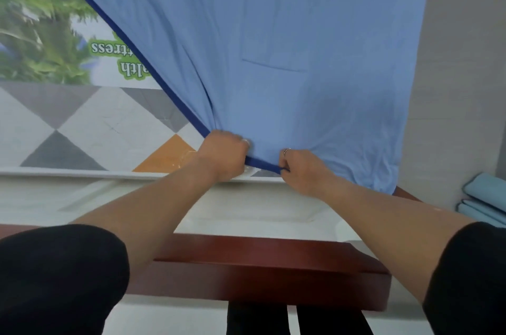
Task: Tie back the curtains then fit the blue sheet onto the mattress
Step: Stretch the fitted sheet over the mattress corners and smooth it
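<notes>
**Mattress** (82,126): The left part is bare. It shows a printed wrap, with grey, white and orange diamonds along the near edge.

**Sheet** (273,33): It covers the right part of the mattress from the far side to the near edge. Its dark hem (262,163) runs diagonally across the mattress top, from far left down to the hands. At the near right corner of the mattress the cloth hangs over the side.

**Left hand** (223,154): It is at the near edge of the mattress. The fingers are curled tight round a gathered bunch of sheet where the hem turns.

**Right hand** (304,173): It is just beside the left hand on the same edge. Thumb and fingers pinch the hem, and a short length of hem lies taut between the two hands.

**Handling**: The sheet appears light, thin and soft. Creases fan out from the left hand, which suggests the cloth is under tension. Take hold on the bound hem, as it is likely the strongest part; the body cloth would bunch and stretch. The mattress wrap looks glossy, so expect the sheet to slide back if released early. The hem probably has to go down over the near edge and under the mattress.

**Frame** (260,266): Red-brown wood, below the near side of the mattress.

**Folded cloths** (484,198): Pale blue, to the right of the mattress and well apart from it.

The curtains are not in view.
</notes>
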